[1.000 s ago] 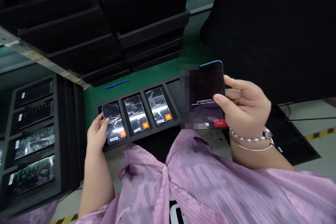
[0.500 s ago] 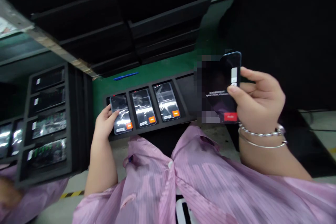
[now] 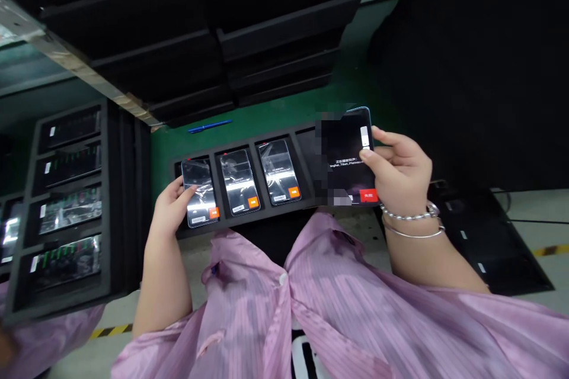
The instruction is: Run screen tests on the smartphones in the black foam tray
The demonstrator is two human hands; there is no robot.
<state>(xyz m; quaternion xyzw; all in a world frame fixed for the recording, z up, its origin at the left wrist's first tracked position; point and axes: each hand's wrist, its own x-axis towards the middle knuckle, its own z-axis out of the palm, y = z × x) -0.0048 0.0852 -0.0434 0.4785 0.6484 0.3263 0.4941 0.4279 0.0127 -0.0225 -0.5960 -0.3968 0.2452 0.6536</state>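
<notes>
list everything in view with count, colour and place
held phone: 1, dark with red button, right hand
phones in near tray: 3, dark, orange buttons, side by side
near tray: 1, black, centre
pen: 1, blue, beyond near tray
tabletop: 1, green, under pen
far trays: several, black, stacked
left tray: 1, black, at left
devices in left tray: 4, dark, white labels, one per slot
low panel: 1, black, right
backdrop: 1, black, upper right
floor tape: 2 stretches, yellow-black, lower left and right
co-worker's sleeve: 1, pink, bottom left
shirt: 1, pink, bottom centre
bracelets: 2, silver, right wrist
left hand: 1, bare, at leftmost phone
right hand: 1, bare, holding phone
</notes>
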